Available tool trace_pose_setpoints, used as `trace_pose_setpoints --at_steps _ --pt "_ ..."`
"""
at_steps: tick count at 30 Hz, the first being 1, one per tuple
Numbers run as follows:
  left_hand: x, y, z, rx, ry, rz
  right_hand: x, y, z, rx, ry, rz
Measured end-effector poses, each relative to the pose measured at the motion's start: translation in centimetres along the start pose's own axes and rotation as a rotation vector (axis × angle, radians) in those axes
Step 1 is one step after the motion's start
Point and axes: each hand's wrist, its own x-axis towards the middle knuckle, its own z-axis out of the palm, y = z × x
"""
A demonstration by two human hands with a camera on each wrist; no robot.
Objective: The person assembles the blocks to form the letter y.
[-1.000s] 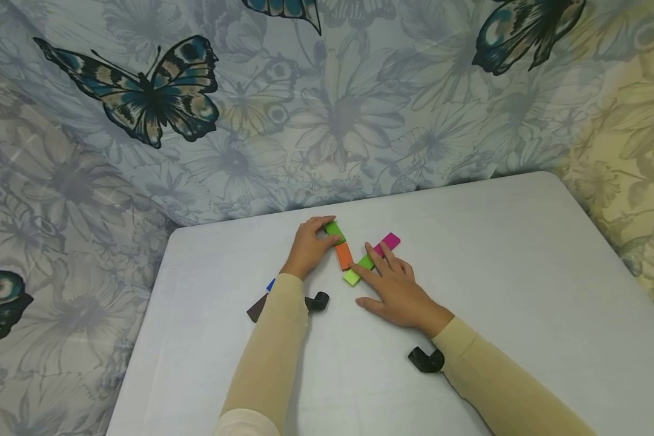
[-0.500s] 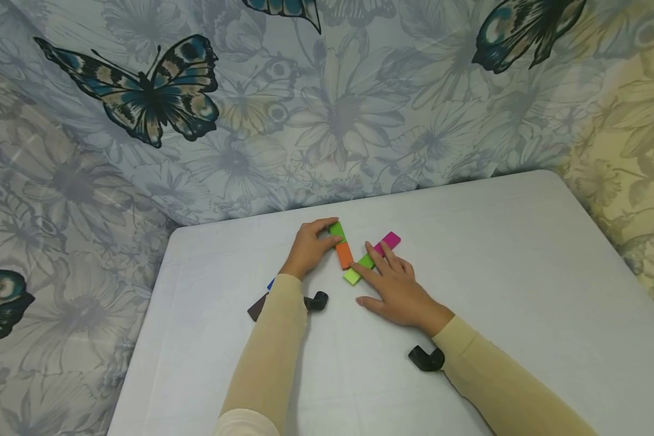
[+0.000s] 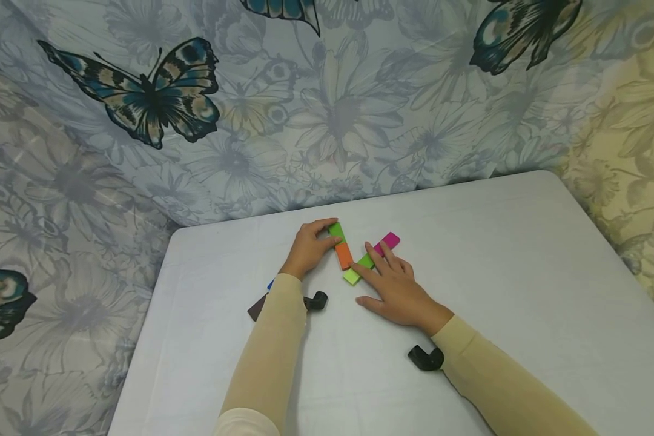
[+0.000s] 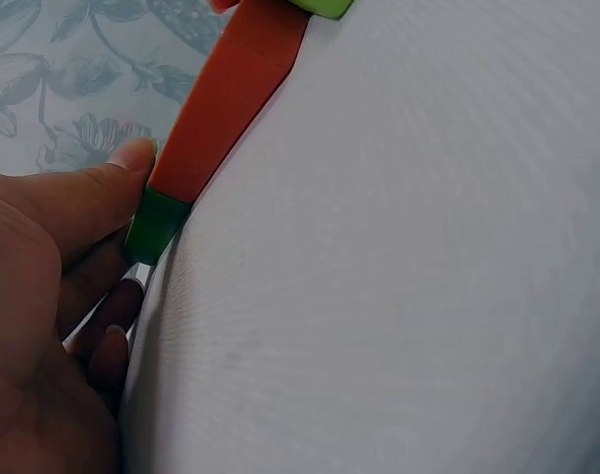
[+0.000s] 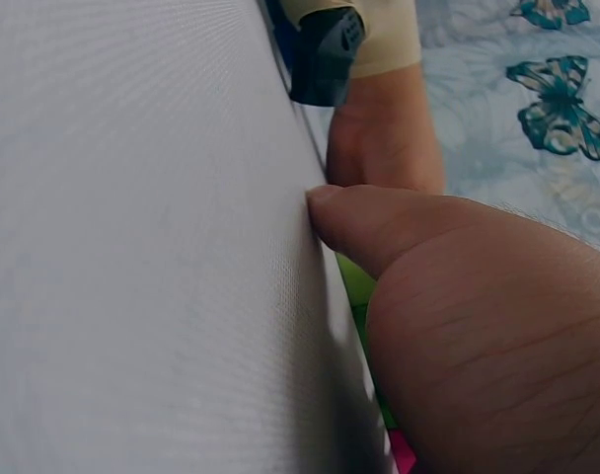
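Note:
My left hand point(image 3: 307, 249) pinches a green block point(image 3: 338, 232) between thumb and fingers. This block lies end to end with an orange block point(image 3: 344, 257), and the left wrist view shows the two in line. The lower end of the orange block is right at a lime block point(image 3: 351, 277). From there a second green block point(image 3: 366, 261) and a magenta block point(image 3: 391, 240) run up to the right, so the row makes a V. My right hand point(image 3: 400, 298) rests with spread fingers over this right arm of the V, partly hiding it.
A dark brown block point(image 3: 257, 307) and a blue block point(image 3: 270, 284) lie partly hidden under the left sleeve point(image 3: 272, 351). Black wrist cameras stick out from both sleeves. The white table point(image 3: 496, 254) ends at a wall of butterfly-patterned cloth point(image 3: 338, 121).
Over the last second my left hand has shifted the green block slightly right, into line with the orange one. The right hand has stayed in place.

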Motion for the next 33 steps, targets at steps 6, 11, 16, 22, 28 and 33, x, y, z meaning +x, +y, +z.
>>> trace_pose_setpoints --at_steps 6,11,16,22,28,33 --pt "-0.3 0.0 -0.2 -0.046 -0.004 -0.005 -0.2 -0.3 -0.2 -0.006 -0.002 0.001" --pt "-0.8 0.1 -0.5 -0.139 0.023 -0.005 -0.2 -0.4 -0.2 0.0 -0.005 0.009" --pt "-1.7 0.3 -0.9 -0.211 0.071 0.02 -0.2 -0.6 -0.4 0.011 -0.024 0.024" --pt "-2.9 0.6 -1.8 -0.252 0.128 0.059 -0.2 -0.5 -0.3 0.011 -0.029 0.023" --pt "-4.0 1.0 -3.1 -0.275 0.186 0.121 -0.6 -0.4 -0.1 0.008 -0.021 0.03" --pt "-5.0 1.3 -4.4 -0.331 0.224 0.158 -0.9 -0.4 -0.1 0.009 -0.012 0.039"
